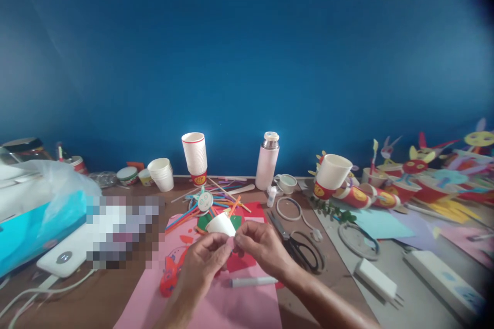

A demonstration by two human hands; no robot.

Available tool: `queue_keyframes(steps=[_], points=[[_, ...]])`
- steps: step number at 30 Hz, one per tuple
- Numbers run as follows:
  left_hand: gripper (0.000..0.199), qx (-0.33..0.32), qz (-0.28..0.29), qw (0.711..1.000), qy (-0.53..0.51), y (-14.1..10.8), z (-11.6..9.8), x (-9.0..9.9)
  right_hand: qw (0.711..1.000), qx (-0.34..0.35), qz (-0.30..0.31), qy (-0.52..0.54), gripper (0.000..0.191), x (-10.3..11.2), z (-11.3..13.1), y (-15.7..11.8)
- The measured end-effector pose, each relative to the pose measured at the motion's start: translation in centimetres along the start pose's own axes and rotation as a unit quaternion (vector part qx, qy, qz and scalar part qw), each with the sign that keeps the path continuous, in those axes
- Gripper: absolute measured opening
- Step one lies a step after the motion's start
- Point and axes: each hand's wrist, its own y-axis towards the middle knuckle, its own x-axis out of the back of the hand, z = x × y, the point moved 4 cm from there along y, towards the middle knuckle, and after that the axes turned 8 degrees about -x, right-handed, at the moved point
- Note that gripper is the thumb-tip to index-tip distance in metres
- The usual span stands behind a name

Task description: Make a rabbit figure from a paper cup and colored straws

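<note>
- A small pink piece [230, 243] is held above the pink sheet [247, 312]; its long axis is mostly covered by fingers and cannot be told.
- It is pinched by the left hand [206, 256] and the right hand [262, 244], fingertips together.
- A white cup [221, 223] is seen tilted just beyond.
- The brown table [102, 303] is backed by a blue partition [247, 72].

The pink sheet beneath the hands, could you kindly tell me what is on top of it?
A pale marker, red paper and small red pieces show on it. The left hand and right hand cover part; whatever lies directly behind them cannot be seen.
</note>
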Motion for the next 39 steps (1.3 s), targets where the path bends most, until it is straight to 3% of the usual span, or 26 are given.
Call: queue_keyframes(steps=[6,11,17,22,26,29,34,39], points=[[0.025,-0.037,-0.042,0.998,0.035,0.4,-0.3,-0.1,0.997,0.022,-0.020,-0.076,0.013,0.0,0.6,-0.5],[0.023,-0.060,-0.042,0.996,0.053,1.2,-0.2,-0.1,0.994,0.029,-0.039,-0.096,0.006,0.6,0.6,-0.3],[0.030,-0.041,-0.001,0.998,0.043,2.3,-0.5,-0.4,0.997,0.029,-0.057,-0.053,0.008,1.7,0.0,0.6],[0.032,-0.105,-0.046,0.978,0.175,6.2,-2.8,1.9,0.996,0.046,-0.077,0.027,0.006,3.4,0.3,1.3],[0.036,-0.129,-0.010,0.959,0.253,9.9,-2.4,2.6,0.993,0.046,-0.102,0.041,0.007,4.7,-0.2,2.2],[0.033,-0.137,0.023,0.952,0.273,11.3,-1.4,1.8,0.993,0.038,-0.106,0.016,0.009,5.2,-0.8,2.7],[0.030,-0.146,0.069,0.936,0.312,11.6,-0.6,0.2,0.990,0.012,-0.096,-0.100,0.009,5.4,-1.9,3.2],[0.033,-0.144,0.099,0.926,0.333,11.3,-0.1,-0.1,0.975,0.007,-0.096,-0.200,0.011,6.2,-2.6,3.4]])
